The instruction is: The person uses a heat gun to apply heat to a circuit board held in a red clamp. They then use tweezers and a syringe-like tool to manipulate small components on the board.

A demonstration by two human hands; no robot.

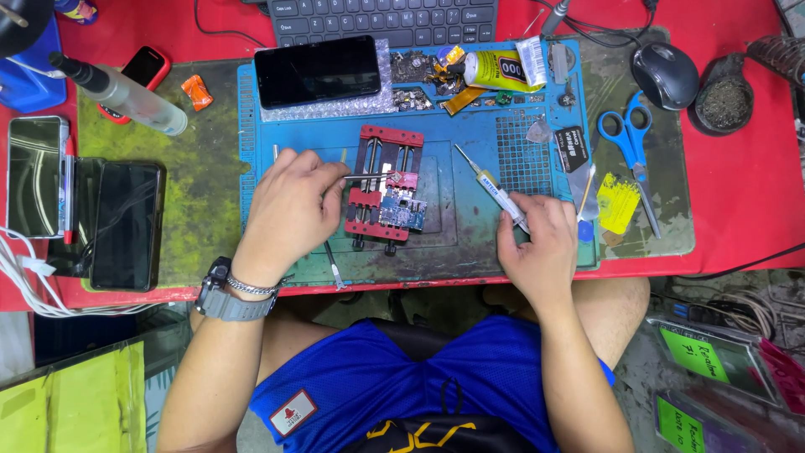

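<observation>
My left hand grips thin metal tweezers, their tips reaching a small circuit board clamped in a red holder on the blue work mat. My right hand rests on the mat's right side and holds a slim syringe by its lower end. The syringe's needle points up and left, apart from the holder. A second pair of tweezers lies on the mat below my left hand.
A dark phone lies at the mat's top left, a yellow glue tube at its top right. Blue scissors, a mouse and a keyboard sit beyond. Phones and a spray bottle stand left.
</observation>
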